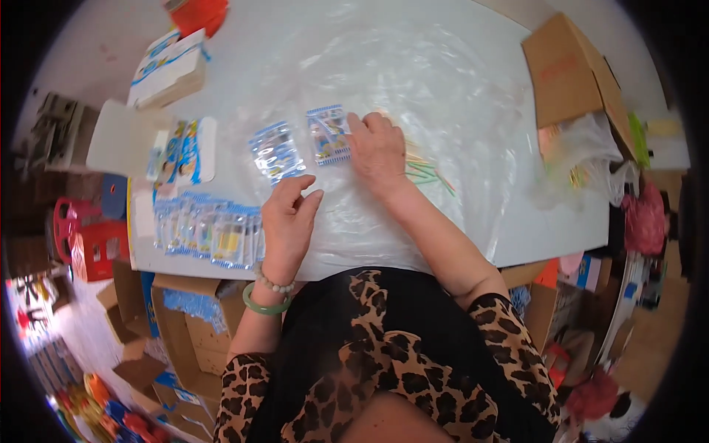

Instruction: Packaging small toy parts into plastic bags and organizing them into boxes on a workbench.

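Observation:
Near the middle of the table, my left hand is raised with thumb and forefinger apart and nothing visible between them. A clear packet with blue trim lies just beyond its fingertips. Farther right, my right hand is closed, its fingers bent down beside the right edge of a second blue-trimmed packet. Whatever those fingers pinch is hidden. Partly under that hand and wrist lie thin green and pale sticks. At the table's near left, several similar packets overlap in a row.
Clear plastic sheeting covers much of the white table. An open white box with blue packaging stands left, a stack of white-and-blue boxes behind it. A cardboard box and plastic bag occupy the right. Open cartons stand below the near edge.

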`<action>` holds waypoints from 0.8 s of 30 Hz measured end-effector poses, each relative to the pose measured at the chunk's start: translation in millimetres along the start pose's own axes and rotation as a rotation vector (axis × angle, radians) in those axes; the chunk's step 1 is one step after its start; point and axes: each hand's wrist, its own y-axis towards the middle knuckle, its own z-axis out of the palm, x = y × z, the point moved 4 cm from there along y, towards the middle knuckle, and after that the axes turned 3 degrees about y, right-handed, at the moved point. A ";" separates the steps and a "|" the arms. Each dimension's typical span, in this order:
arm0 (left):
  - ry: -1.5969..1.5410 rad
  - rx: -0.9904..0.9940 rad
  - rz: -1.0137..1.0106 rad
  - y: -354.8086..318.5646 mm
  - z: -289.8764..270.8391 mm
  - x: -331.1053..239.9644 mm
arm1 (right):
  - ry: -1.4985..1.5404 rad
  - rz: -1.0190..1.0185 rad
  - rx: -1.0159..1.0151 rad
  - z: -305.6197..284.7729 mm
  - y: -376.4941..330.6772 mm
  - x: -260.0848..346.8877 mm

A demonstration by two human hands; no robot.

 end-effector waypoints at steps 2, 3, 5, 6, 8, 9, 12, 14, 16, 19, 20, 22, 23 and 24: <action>-0.047 0.013 -0.038 3.2 13.2 -1.9 | 0.203 0.097 0.006 -11.3 -9.9 -7.5; -0.309 -0.038 -0.145 4.4 18.6 -2.0 | 0.425 0.172 0.015 -15.8 -19.8 -10.4; -0.569 -0.080 -0.264 5.1 26.5 2.5 | 0.548 0.306 0.134 -19.9 -45.3 -10.8; -0.699 0.092 -0.320 4.2 32.6 7.8 | 0.692 0.366 0.357 -16.3 -56.6 -6.2; -0.778 0.270 -0.357 -0.5 44.6 18.2 | 0.832 0.430 0.583 -18.0 -70.9 -2.3; -0.779 0.273 -0.365 -3.8 47.8 20.7 | 0.793 0.364 0.612 -25.9 -76.7 -5.8; -0.739 0.258 -0.438 -7.9 56.1 19.7 | 0.643 0.275 0.427 -50.4 -77.5 -35.5; -0.327 0.531 0.020 -7.4 69.9 6.2 | 0.427 0.195 0.351 -73.1 -74.4 -63.4; -0.298 0.628 0.080 -11.3 86.6 -9.8 | 0.185 0.135 0.253 -91.5 -75.7 -76.2; -0.134 0.702 0.188 -14.9 117.4 -0.3 | 0.263 0.126 0.189 -117.3 -83.7 -95.3; -0.059 0.659 0.244 -13.2 122.0 14.5 | 0.315 0.273 0.164 -123.5 -83.6 -99.6; -0.082 0.589 0.196 -11.4 116.5 18.8 | 0.162 0.430 -0.115 -145.1 -90.4 -132.9; -0.062 0.587 0.142 -9.2 109.9 27.4 | 0.110 0.605 -0.274 -163.1 -104.1 -164.3; -0.040 0.580 0.087 -8.5 107.7 34.6 | 0.065 0.774 -0.436 -187.3 -121.0 -196.7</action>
